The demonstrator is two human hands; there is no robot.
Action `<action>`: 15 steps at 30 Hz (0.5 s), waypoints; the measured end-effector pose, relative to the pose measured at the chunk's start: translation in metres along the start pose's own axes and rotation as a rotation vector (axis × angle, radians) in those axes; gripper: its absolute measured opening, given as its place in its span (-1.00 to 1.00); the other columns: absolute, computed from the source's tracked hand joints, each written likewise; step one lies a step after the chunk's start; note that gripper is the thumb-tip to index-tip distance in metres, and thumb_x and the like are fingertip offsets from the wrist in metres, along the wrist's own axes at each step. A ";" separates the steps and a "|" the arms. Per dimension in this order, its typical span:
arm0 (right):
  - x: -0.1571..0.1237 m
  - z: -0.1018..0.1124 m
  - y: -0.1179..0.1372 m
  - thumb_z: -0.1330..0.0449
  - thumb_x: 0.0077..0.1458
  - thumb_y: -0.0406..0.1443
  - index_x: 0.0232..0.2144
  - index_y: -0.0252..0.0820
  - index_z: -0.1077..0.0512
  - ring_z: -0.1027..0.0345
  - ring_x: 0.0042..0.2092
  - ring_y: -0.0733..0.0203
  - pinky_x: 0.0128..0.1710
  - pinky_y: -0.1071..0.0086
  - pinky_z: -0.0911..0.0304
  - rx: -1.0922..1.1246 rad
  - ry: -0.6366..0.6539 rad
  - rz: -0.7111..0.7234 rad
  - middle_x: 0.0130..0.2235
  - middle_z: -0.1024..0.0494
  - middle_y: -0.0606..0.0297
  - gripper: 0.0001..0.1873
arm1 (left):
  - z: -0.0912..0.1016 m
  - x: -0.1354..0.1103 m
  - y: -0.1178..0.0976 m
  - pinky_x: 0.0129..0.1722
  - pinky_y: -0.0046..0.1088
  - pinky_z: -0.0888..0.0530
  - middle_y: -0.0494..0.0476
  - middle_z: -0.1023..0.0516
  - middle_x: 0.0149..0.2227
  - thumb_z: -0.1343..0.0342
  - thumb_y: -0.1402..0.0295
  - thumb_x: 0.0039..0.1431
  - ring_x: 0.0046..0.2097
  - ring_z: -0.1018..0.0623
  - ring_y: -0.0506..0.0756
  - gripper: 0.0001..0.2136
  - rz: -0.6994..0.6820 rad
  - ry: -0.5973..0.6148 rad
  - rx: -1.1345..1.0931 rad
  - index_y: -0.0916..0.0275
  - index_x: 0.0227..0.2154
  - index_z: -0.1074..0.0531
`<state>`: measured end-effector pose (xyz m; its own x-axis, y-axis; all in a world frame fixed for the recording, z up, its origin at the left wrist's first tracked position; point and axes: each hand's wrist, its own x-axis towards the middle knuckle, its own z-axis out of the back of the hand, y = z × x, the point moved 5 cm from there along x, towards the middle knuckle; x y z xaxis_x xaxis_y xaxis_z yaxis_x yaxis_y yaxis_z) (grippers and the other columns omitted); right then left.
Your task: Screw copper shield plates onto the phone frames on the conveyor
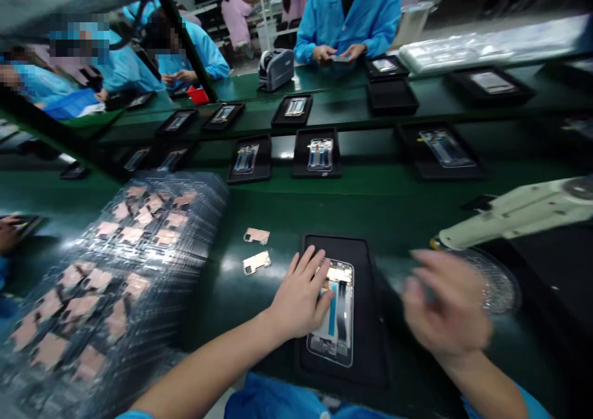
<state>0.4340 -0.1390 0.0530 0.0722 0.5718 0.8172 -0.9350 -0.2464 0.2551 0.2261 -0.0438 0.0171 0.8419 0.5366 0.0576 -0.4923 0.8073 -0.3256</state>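
My left hand (301, 295) lies with fingers stretched out across the upper left of an opened phone body (343, 320). That phone shows a blue strip, a dark ribbon and a shiny metal plate near its top; my hand covers part of it. Under it is a black tray (368, 345). My right hand (447, 308) is in the air to the right of the tray, smeared by motion, so its grip cannot be made out. Left of the tray, a copper-coloured plate (257, 236) and a paler metal plate (256, 262) lie on the green bench.
Stacked clear plastic trays (171, 270) with several copper-coloured plates stand at left. A pale jointed arm (509, 212) reaches in from the right above a round, glassy dish (500, 286). Black trays with phones (320, 154) line the far belt. A person in blue (347, 17) works opposite.
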 end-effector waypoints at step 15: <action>0.021 0.044 -0.078 -0.40 0.00 -0.26 -0.22 -0.22 -0.52 -0.38 -0.54 0.21 -0.56 0.30 -0.31 0.355 -0.444 -0.646 -0.34 -0.51 0.26 -0.72 | -0.025 0.058 -0.041 0.41 0.09 -0.19 0.33 -0.25 0.40 0.08 0.13 0.44 0.46 -0.18 0.31 -0.47 -0.015 -0.023 -0.039 0.36 0.31 -0.30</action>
<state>0.5235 -0.1423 0.0731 0.7516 0.3432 0.5633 -0.5046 -0.2508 0.8261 0.3009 -0.0522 0.0101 0.8437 0.5302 0.0844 -0.4701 0.8055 -0.3609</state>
